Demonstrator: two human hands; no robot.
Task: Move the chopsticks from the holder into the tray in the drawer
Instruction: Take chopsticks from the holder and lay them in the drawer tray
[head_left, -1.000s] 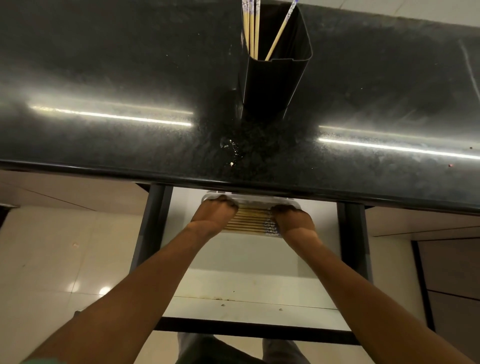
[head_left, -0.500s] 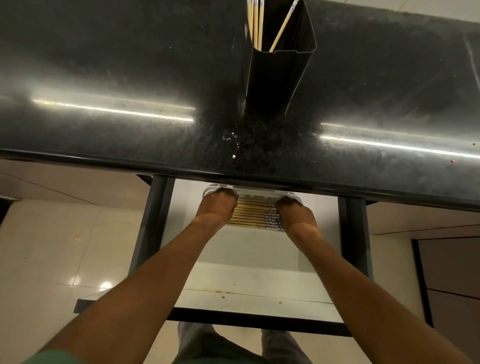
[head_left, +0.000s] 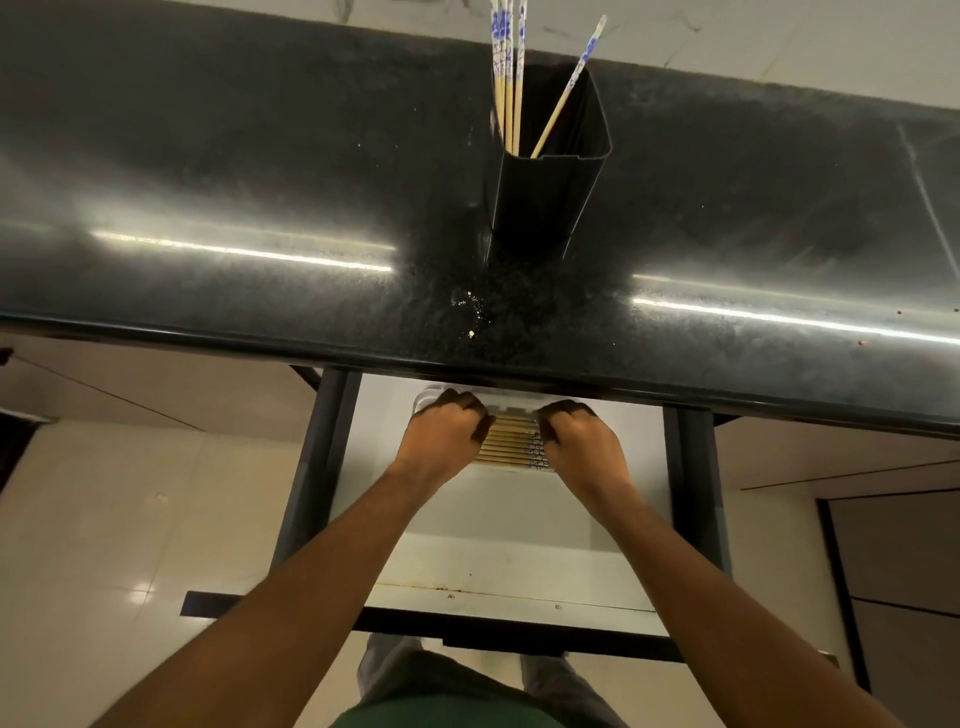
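Both hands down in the open drawer (head_left: 498, 551), under the counter lip. Left hand (head_left: 441, 434) curled, knuckles up, fingers folded over the left end of the tray (head_left: 423, 401); right hand (head_left: 579, 441) curled the same way over the right end. What the fingertips pinch I cannot tell, since they are tucked under and partly hidden by the counter edge. I judge the two-handed hold is for squaring or sliding the tray, or evening up the sticks in it, with one hand at each end so nothing skews.

Between the hands: a row of laid chopsticks (head_left: 506, 441), side by side, flat in the tray, patterned ends toward the right hand. Most of the load looks to be here already.

Out from there: black counter (head_left: 260, 182) above, and on it the black holder (head_left: 545, 202), upright, well apart from the hands. Remaining chopsticks (head_left: 508, 78) stand in it: a tight bunch at the left wall and one leaning alone to the right (so the job is not done).

Against half a second ago: the hands were flatter, fingers reaching farther back under the counter; now both are balled into loose fists and sit closer together, covering more of the row. The holder's contents look unchanged. My view has tipped up, showing the stick tops.
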